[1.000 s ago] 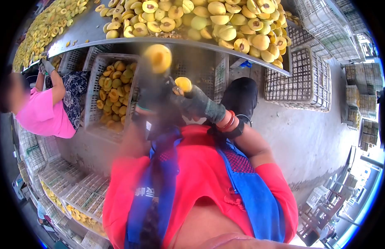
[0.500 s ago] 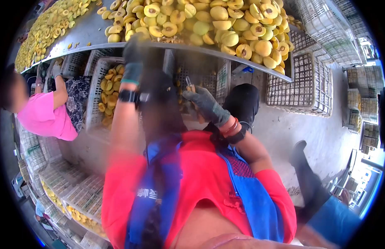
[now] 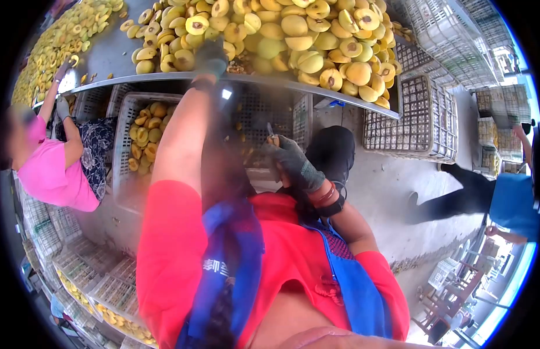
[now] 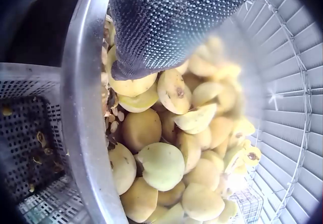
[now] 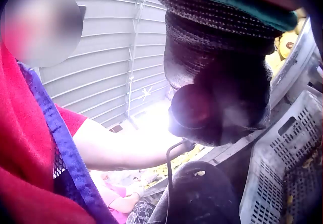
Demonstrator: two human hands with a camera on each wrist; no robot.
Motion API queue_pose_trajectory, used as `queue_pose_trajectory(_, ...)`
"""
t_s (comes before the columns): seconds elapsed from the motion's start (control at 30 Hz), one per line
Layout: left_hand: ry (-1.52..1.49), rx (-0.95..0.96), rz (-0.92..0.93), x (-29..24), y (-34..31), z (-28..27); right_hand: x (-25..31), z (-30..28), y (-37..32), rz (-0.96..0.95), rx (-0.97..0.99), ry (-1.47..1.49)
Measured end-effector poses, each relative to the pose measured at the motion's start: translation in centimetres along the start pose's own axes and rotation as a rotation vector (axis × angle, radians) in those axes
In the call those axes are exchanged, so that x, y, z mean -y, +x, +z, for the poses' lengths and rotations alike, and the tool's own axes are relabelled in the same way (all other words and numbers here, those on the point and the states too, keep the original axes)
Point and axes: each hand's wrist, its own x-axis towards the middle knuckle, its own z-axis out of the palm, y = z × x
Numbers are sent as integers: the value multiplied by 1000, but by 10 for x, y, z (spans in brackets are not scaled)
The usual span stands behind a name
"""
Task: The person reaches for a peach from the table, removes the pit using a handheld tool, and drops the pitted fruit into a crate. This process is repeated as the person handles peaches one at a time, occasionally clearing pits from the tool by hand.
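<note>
My gloved left hand point(image 3: 212, 58) reaches over the metal table edge to the near side of a pile of yellow peach halves point(image 3: 311, 43). In the left wrist view, the dark glove point(image 4: 156, 27) covers part of the pile, its fingertips right at a peach half point(image 4: 131, 85). Whether those fingers grip a half I cannot tell. Over my lap, my gloved right hand point(image 3: 296, 166) grips a wooden-handled tool with a short metal tip point(image 3: 270, 128). The handle's round end point(image 5: 194, 105) shows at the fist in the right wrist view.
Below the table stand a crate of peach halves point(image 3: 145, 136) and a crate with scraps point(image 4: 38, 143). An upturned-looking white crate point(image 3: 407, 116) stands at the right. A person in pink point(image 3: 60, 168) works at the left; another in blue point(image 3: 514, 203) walks at the right.
One second ago each hand had a peach half; both are gone from the hands. My left hand has moved from the lap to the pile. A passer-by has come in at the right.
</note>
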Motion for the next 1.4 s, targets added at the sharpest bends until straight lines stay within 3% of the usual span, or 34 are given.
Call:
queue_pose_trajectory(0.1, -10, -87, 34, 3, -1, 7, 25, 4, -10, 101, -6, -160)
queue_pose_trajectory(0.23, -142, -129, 138, 8, -10, 11, -2, -2, 5, 41, -41, -52)
queue_pose_trajectory(0.33, -415, -463, 231, 9, -22, 8, 0, -3, 5, 33, -48, -93)
queue_pose_trajectory(0.4, -604, -423, 192, 6, -33, 0, -6, -7, 4, -1, -76, -157)
queue_pose_trajectory(0.47, -888, -373, 198, 5, -45, -9, -1, -5, 4, -241, -182, -506)
queue_pose_trajectory(0.5, -1202, -180, 152, -4, -70, -30, 4, -2, 3, -361, -236, -680)
queue_pose_trajectory(0.6, -1714, 59, 133, -31, -142, -81, 26, 11, -5, -455, -274, -750)
queue_pose_trajectory(0.67, -1622, -17, 337, -38, -179, -98, 37, 16, -8, -550, -266, -775)
queue_pose_trajectory(0.73, -1652, 3, 364, -46, -199, -105, 44, 19, -13, -611, -273, -840)
queue_pose_trajectory(0.8, -1801, 116, 212, -52, -209, -108, 48, 22, -16, -643, -291, -946)
queue_pose_trajectory(0.83, -1834, 176, 231, -52, -210, -100, 47, 22, -17, -658, -294, -952)
queue_pose_trajectory(1.03, -1401, -76, 340, -54, -219, -84, 38, 22, -22, -679, -281, -931)
queue_pose_trajectory(1.1, -1445, -91, 314, -58, -227, -97, 35, 20, -28, -658, -255, -865)
queue_pose_trajectory(1.2, -1614, -118, 301, -67, -235, -102, 34, 22, -27, -782, -195, -768)
queue_pose_trajectory(1.23, -1687, -126, 300, -69, -237, -102, 37, 25, -30, -680, -197, -736)
queue_pose_trajectory(1.3, -1525, -214, 343, -68, -233, -96, 47, 34, -38, -476, -199, -668)
queue_pose_trajectory(1.4, -1415, -224, 286, -71, -240, -108, 22, 22, -20, -688, -207, -865)
